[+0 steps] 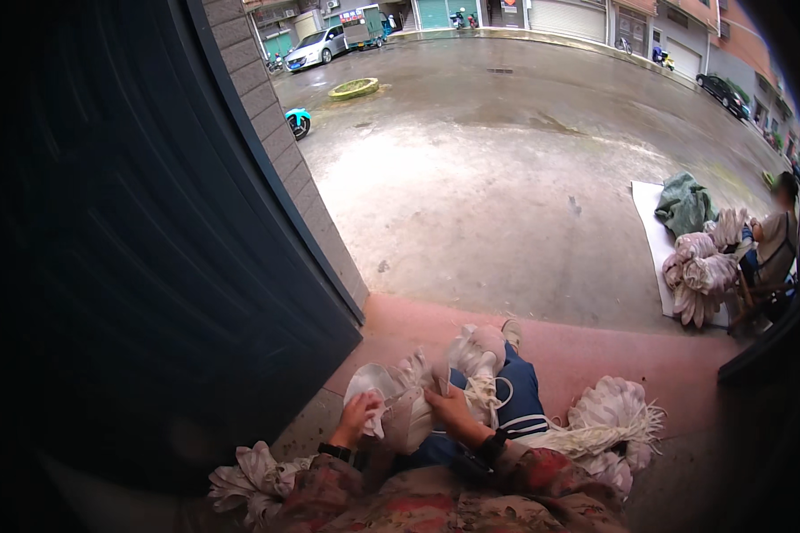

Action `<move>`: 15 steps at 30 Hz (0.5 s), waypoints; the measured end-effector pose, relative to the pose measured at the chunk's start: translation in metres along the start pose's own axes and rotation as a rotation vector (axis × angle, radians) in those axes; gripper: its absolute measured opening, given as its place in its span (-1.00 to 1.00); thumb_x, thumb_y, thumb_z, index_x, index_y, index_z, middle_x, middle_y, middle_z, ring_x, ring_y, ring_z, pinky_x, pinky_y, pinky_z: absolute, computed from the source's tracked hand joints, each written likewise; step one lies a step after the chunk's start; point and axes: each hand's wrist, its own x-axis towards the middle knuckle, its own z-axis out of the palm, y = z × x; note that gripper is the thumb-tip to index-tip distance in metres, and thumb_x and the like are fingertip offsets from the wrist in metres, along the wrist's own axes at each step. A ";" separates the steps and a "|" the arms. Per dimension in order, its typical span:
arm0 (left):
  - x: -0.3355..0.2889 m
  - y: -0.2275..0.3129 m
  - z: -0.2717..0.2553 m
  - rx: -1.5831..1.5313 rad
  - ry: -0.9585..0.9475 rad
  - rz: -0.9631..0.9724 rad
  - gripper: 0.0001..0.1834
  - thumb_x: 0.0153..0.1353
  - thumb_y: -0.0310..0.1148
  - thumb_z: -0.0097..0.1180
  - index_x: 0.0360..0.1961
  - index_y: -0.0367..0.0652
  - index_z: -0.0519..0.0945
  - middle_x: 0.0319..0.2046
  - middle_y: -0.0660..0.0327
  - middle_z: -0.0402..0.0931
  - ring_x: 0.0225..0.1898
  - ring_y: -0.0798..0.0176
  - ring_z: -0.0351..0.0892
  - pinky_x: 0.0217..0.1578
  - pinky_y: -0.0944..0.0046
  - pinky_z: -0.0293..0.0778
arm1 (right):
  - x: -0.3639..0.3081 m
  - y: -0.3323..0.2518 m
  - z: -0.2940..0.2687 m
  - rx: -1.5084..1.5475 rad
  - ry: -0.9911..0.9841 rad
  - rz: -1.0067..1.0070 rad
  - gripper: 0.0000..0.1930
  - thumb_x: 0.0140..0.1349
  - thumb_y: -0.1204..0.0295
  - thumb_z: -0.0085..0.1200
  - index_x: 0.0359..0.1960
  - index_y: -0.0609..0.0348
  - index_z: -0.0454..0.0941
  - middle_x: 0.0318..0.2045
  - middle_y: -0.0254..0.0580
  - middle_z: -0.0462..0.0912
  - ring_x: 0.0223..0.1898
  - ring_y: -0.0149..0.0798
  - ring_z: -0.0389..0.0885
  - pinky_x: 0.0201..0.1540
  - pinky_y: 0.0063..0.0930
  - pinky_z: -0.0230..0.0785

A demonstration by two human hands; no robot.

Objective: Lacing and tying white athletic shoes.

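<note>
In my lap lies a bunch of pale fabric gloves [411,410], whitish with a faint pink tint. My left hand [357,419] is closed on the glove at the left edge of the bunch. At the other side my right hand [452,410] pinches the upper edge of the same bunch, its fingertips partly hidden by the fabric. Just beyond the right hand, another glove bundle [478,352] rests on my legs. A looped white cord [492,391] hangs by it over my blue trousers.
More gloves [256,480] lie by my left elbow. A glove pile [612,410] with white strings [596,441] sits at my right. A dark door [169,266] stands at left. Outside, a seated person [778,235] is beside stacked glove bundles [707,274] on a white sheet [649,222].
</note>
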 end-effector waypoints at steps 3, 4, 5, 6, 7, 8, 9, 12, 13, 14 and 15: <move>-0.007 -0.031 -0.006 -0.035 -0.098 -0.116 -0.79 0.12 -0.32 -0.02 -0.33 -0.24 0.52 -0.45 0.30 0.48 -0.44 0.37 0.44 -0.40 0.34 0.37 | -0.009 -0.003 -0.009 0.045 0.041 0.033 -0.84 0.13 0.41 0.00 -0.31 0.22 0.48 -0.43 -0.32 0.54 -0.41 -0.42 0.48 -0.35 -0.53 0.33; 0.004 -0.026 -0.011 0.098 -0.134 -0.084 -0.80 0.11 -0.32 -0.01 -0.33 -0.23 0.52 -0.46 0.29 0.48 -0.44 0.36 0.44 -0.40 0.34 0.37 | -0.017 -0.010 -0.011 0.104 0.023 0.053 -0.84 0.13 0.43 -0.01 -0.28 0.21 0.47 -0.41 -0.30 0.54 -0.38 -0.39 0.49 -0.32 -0.51 0.34; 0.017 -0.022 -0.015 0.229 -0.163 -0.055 -0.81 0.09 -0.33 0.01 -0.33 -0.22 0.52 -0.46 0.29 0.48 -0.43 0.35 0.44 -0.40 0.33 0.38 | -0.011 -0.006 -0.016 0.101 0.067 0.074 -0.83 0.12 0.45 0.00 -0.26 0.22 0.46 -0.39 -0.29 0.54 -0.36 -0.37 0.50 -0.29 -0.49 0.35; 0.029 -0.022 -0.020 0.358 -0.196 -0.040 -0.81 0.08 -0.33 0.02 -0.33 -0.21 0.52 -0.47 0.29 0.48 -0.43 0.34 0.44 -0.40 0.33 0.38 | -0.008 0.003 -0.020 0.098 0.119 0.104 -0.81 0.11 0.46 0.00 -0.23 0.22 0.45 -0.37 -0.28 0.54 -0.34 -0.34 0.51 -0.26 -0.47 0.36; 0.031 -0.032 -0.026 0.472 -0.223 -0.046 -0.82 0.06 -0.34 0.04 -0.33 -0.20 0.52 -0.48 0.28 0.48 -0.43 0.34 0.44 -0.40 0.33 0.38 | -0.009 0.002 -0.021 0.133 0.130 0.058 -0.75 0.08 0.41 0.06 -0.19 0.22 0.45 -0.39 -0.30 0.54 -0.35 -0.37 0.51 -0.28 -0.49 0.35; 0.020 -0.055 -0.035 0.584 -0.259 -0.077 -0.82 0.05 -0.34 0.05 -0.33 -0.18 0.52 -0.48 0.28 0.48 -0.43 0.33 0.44 -0.40 0.32 0.38 | -0.014 -0.008 -0.021 0.213 0.091 0.061 -0.72 0.08 0.40 0.06 -0.16 0.20 0.42 -0.35 -0.28 0.54 -0.35 -0.34 0.51 -0.28 -0.45 0.37; 0.035 -0.039 -0.049 0.617 -0.321 0.110 -0.84 -0.01 -0.38 0.09 -0.36 -0.15 0.52 -0.58 0.28 0.46 -0.51 0.35 0.44 -0.45 0.35 0.38 | -0.010 0.001 -0.035 0.245 0.032 0.069 -0.69 0.09 0.40 0.05 -0.12 0.19 0.39 -0.30 -0.25 0.52 -0.32 -0.30 0.52 -0.27 -0.42 0.39; 0.023 0.063 -0.003 0.744 -0.080 0.232 -0.83 -0.03 -0.43 0.14 -0.37 -0.15 0.47 -0.65 0.33 0.38 -0.65 0.53 0.29 -0.65 0.48 0.27 | 0.011 -0.003 -0.080 0.256 -0.028 0.104 -0.67 0.10 0.40 0.06 -0.09 0.23 0.37 -0.23 -0.21 0.51 -0.26 -0.27 0.52 -0.21 -0.33 0.40; 0.008 0.093 0.015 0.694 -0.145 0.331 -0.82 0.03 -0.46 0.08 -0.29 -0.16 0.46 -0.68 0.37 0.34 -0.68 0.57 0.22 -0.69 0.50 0.19 | 0.004 -0.035 -0.083 0.262 -0.042 0.152 -0.66 0.12 0.39 0.05 -0.09 0.26 0.37 -0.23 -0.18 0.51 -0.24 -0.26 0.52 -0.17 -0.33 0.41; 0.000 0.113 0.027 0.715 -0.236 0.293 -0.81 0.07 -0.48 0.04 -0.24 -0.19 0.44 -0.70 0.40 0.31 -0.69 0.60 0.21 -0.69 0.53 0.14 | 0.014 -0.037 -0.101 0.314 -0.040 0.097 -0.67 0.15 0.37 0.01 -0.09 0.28 0.36 -0.23 -0.16 0.52 -0.24 -0.26 0.53 -0.15 -0.34 0.42; 0.001 0.117 0.035 0.677 -0.335 0.303 -0.76 0.09 -0.47 0.03 -0.18 -0.21 0.40 -0.76 0.44 0.26 -0.71 0.60 0.18 -0.70 0.55 0.11 | 0.021 -0.045 -0.113 0.351 -0.032 0.147 -0.69 0.18 0.35 -0.04 -0.09 0.27 0.37 -0.24 -0.15 0.53 -0.25 -0.26 0.53 -0.15 -0.35 0.43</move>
